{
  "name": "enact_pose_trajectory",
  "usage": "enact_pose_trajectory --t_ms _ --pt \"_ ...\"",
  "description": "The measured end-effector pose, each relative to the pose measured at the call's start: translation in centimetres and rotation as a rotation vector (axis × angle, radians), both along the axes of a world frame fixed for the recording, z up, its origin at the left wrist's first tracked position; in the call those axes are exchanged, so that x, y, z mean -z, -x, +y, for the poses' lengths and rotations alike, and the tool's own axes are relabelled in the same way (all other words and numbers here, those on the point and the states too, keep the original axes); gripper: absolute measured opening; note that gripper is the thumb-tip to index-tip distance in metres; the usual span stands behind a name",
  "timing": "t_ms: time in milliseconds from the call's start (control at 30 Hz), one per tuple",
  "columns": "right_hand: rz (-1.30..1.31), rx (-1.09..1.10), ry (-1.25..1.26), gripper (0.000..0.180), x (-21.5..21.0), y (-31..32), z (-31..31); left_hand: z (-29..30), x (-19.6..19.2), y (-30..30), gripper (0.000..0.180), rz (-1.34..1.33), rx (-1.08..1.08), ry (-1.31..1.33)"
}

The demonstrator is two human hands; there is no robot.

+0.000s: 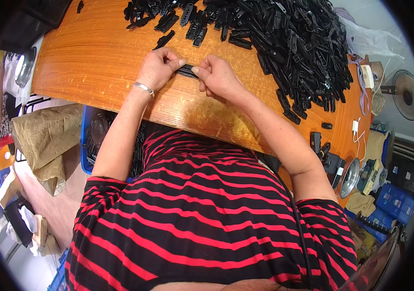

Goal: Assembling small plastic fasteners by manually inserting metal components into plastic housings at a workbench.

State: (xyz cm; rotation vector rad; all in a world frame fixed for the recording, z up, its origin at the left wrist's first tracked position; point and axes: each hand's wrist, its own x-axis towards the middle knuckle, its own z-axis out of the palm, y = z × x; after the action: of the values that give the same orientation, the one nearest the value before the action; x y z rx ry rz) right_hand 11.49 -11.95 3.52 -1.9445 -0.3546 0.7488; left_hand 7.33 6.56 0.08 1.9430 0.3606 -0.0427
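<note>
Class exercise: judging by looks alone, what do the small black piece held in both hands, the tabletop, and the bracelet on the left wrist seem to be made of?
Black piece: probably moulded plastic, matte, uniform black, like the pile beyond. Tabletop: wood or wood veneer, glossy orange varnish, visible grain and glare. Bracelet: likely metal, silvery and shiny. Left hand and right hand pinch the piece.

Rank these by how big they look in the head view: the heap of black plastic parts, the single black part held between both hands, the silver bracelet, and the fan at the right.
1. heap of black plastic parts
2. fan, though it stands farther off, so its true size is unsure
3. black part held by the left hand and right hand, and silver bracelet: too alike to rank
</note>
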Motion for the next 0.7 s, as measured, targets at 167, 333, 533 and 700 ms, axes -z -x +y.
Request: enact_pose_trajectory --t_ms 167,333,533,700 --pt "-0.013 -0.077 0.098 0.023 -0.5 -1.0 -0.2 -0.3 -1.1 0.3 0.024 0.004 0.025 -0.124" --pt "0.047 -0.135 0.163 0.024 -1.0 -1.4 -0.1 -0.6 -1.4 0.3 0.025 -0.023 0.054 -0.29" --pt "0.033 -0.114 0.129 0.024 -0.1 -1.6 0.2 -0.4 -0.8 0.2 0.026 -0.047 0.014 -0.212" --pt "-0.01 -0.253 0.148 0.025 -0.2 -1.3 -0.3 2.6 -0.7 5.2 0.022 -0.056 0.05 -0.156"
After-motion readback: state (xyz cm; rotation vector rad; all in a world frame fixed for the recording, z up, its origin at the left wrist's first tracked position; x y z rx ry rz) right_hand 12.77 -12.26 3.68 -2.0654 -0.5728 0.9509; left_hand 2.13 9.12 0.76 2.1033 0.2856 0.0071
